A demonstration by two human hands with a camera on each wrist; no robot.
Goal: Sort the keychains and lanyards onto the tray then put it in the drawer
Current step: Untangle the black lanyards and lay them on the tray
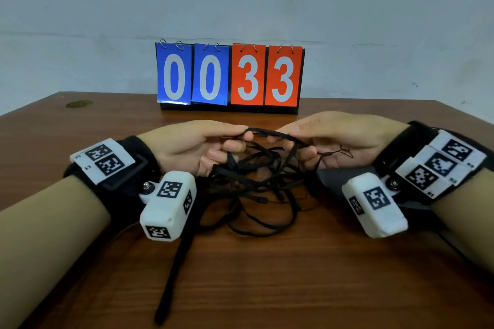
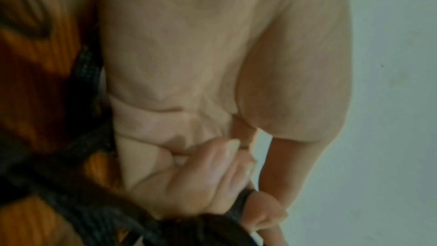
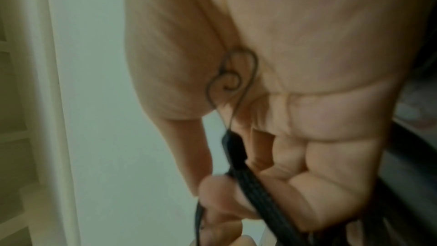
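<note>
A tangle of thin black lanyards (image 1: 254, 181) lies on the wooden table (image 1: 267, 275) between my hands. My left hand (image 1: 240, 133) pinches one lanyard strand at its fingertips, and other strands hang over its lower fingers. My right hand (image 1: 276, 137) pinches the same strand a little to the right. That lanyard's end with its thin cord loop (image 1: 343, 153) lies across the right palm. In the left wrist view the left hand (image 2: 248, 190) curls round a black strap (image 2: 241, 201). The right wrist view shows the right hand (image 3: 236, 184) gripping the lanyard's end piece (image 3: 234, 149). No keychains are visible.
A dark flat tray (image 1: 328, 177) lies under my right hand and wrist, mostly hidden. A flip scoreboard (image 1: 230, 77) reading 0033 stands at the table's back edge against the wall. A wide black strap (image 1: 173, 262) runs toward the near edge below my left wrist.
</note>
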